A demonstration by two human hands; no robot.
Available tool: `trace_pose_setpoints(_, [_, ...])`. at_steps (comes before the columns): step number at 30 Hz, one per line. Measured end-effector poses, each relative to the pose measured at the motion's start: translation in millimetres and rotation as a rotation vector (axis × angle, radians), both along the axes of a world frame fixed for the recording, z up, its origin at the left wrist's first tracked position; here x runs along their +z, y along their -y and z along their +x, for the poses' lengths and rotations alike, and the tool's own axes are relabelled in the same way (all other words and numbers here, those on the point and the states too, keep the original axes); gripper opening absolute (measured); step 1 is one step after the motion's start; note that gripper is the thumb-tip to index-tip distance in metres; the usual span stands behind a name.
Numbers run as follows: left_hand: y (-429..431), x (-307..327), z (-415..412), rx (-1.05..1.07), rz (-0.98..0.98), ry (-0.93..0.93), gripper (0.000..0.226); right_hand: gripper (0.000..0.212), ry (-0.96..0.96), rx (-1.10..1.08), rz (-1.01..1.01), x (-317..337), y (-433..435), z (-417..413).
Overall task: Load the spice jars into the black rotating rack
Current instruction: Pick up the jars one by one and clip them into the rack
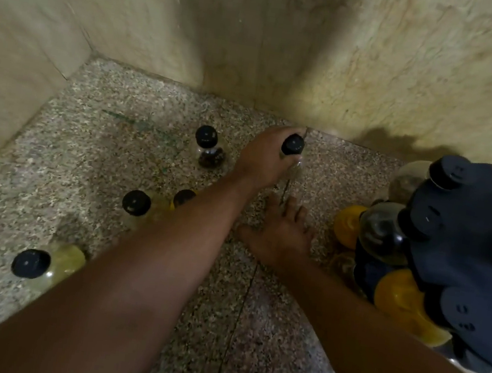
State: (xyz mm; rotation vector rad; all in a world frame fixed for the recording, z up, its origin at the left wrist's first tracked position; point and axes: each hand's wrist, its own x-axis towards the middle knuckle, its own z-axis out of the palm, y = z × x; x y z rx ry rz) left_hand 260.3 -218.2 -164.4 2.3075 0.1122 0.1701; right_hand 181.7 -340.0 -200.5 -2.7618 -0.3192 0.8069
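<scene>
There is just one view, so no part of the scene is shared with a second one. The camera sits on the person's head and looks forward and down, steeply, into a corner where the speckled counter (137, 139) meets the pale walls (291, 34). It is close: both arms come in from the bottom edge and fill much of the picture. The lens is wide, so the walls lean and bend. The rack (469, 249) is cut off at the right edge.
</scene>
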Motion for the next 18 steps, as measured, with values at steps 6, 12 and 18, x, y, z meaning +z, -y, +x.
trace_pose_setpoints(6, [8.2, 28.0, -38.5, 0.128, 0.016, 0.057, 0.048, 0.095, -0.067, 0.020, 0.136, 27.4, 9.8, -32.9])
trace_pose_setpoints(12, [31.9, 46.6, -92.2, 0.238, 0.045, 0.080, 0.056, 0.094, -0.109, 0.063, 0.243, 39.3, 39.2, -65.6])
trace_pose_setpoints(18, [69.0, 59.3, -158.1, 0.339, 0.109, 0.048, 0.048, 0.052, 0.133, -0.004, 0.445, 70.1, 87.3, -110.3])
